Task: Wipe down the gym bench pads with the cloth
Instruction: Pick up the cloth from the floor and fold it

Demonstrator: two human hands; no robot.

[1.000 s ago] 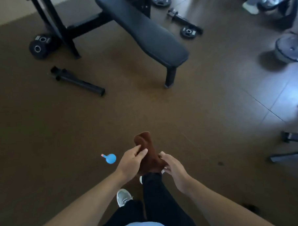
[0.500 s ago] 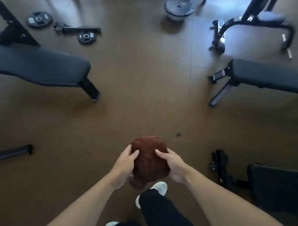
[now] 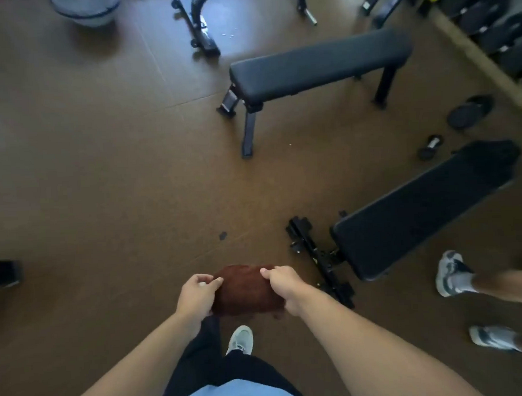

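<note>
A dark brown cloth (image 3: 246, 291) hangs spread between my two hands in front of my waist. My left hand (image 3: 196, 296) pinches its left top corner and my right hand (image 3: 284, 286) pinches its right top corner. A flat black gym bench pad (image 3: 319, 65) stands ahead at the upper middle, well beyond my hands. A second black bench pad (image 3: 419, 212) slants away on the right, its near end a short way to the right of my right hand.
Another person's legs and grey sneakers (image 3: 451, 274) stand at the right edge beside the near bench. A black bench foot bracket (image 3: 316, 255) lies on the brown floor. A weight plate (image 3: 468, 112), a small dumbbell (image 3: 431, 147) and a dumbbell rack (image 3: 491, 23) are at right.
The view has swung to the right: the first bench has left the view and two other benches have come in. My hands have moved to the cloth's top corners and pulled it out wider.
</note>
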